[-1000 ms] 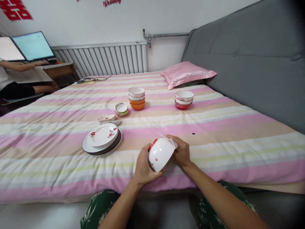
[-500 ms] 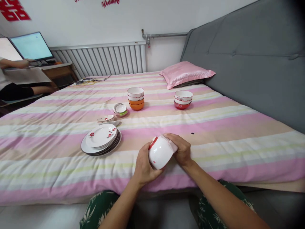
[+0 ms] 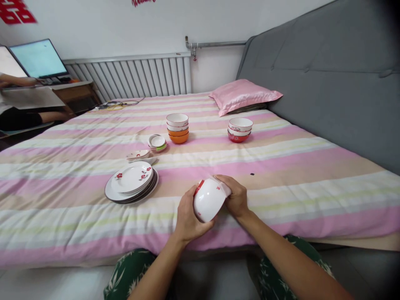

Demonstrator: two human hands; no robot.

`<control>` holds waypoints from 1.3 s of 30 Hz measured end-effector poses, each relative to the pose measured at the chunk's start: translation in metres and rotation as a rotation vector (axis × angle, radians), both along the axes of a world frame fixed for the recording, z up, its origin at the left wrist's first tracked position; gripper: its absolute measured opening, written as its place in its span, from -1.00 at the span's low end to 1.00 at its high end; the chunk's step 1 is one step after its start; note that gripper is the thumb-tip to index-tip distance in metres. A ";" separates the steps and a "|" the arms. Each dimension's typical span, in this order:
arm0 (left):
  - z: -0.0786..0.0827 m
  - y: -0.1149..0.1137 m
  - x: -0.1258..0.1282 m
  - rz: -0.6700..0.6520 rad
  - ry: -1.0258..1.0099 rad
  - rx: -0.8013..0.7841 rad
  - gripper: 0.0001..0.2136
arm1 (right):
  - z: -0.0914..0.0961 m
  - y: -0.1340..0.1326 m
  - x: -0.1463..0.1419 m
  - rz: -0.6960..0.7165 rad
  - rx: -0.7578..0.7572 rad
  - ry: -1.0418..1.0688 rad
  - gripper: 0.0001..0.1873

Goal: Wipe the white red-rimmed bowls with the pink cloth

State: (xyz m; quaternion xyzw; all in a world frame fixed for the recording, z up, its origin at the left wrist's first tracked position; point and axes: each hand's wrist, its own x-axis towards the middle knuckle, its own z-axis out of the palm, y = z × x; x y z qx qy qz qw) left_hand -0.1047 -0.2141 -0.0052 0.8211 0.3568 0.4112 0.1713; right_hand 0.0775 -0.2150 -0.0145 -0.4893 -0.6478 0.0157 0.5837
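We see one white bowl (image 3: 208, 201) with a red band, held tilted between both hands, over the near edge of the striped bed (image 3: 296, 216). The left hand (image 3: 191, 218) is gripping this bowl at its left side, with the thumb along the near part. The right hand (image 3: 235, 196) is closed on a pale wipe (image 3: 225, 188), which is folded over the right edge of the bowl; if it is cloth or tissue, we cannot tell. Whether the bowl touches the sheet below is also not clear to us.

As for the progress, we judge that the wiping of this bowl is in its middle: the wipe lies against one edge only, and the bowl is not set down. Farther on the bed, the dishes are sorted in groups. On the left we find a plate stack (image 3: 133, 179), and just beyond it some small dishes (image 3: 138, 155) and small bowls (image 3: 157, 142). Near the middle, farther away, stands a bowl stack with orange bowls at the bottom (image 3: 178, 134), and to the right of it a shorter stack with a red bowl lowest (image 3: 240, 130). Which of these groups are finished and which are left, we cannot say from what is shown here
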 end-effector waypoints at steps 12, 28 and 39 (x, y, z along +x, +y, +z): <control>-0.002 0.001 0.000 -0.003 -0.023 -0.017 -0.16 | -0.011 0.004 0.002 0.013 -0.190 0.131 -0.56; -0.003 0.002 -0.001 0.060 -0.013 -0.097 -0.18 | -0.001 0.002 -0.001 -0.004 -0.424 0.074 -0.56; 0.001 0.005 -0.004 0.147 -0.041 -0.215 -0.31 | 0.001 0.002 -0.005 -0.090 -0.541 -0.106 -0.61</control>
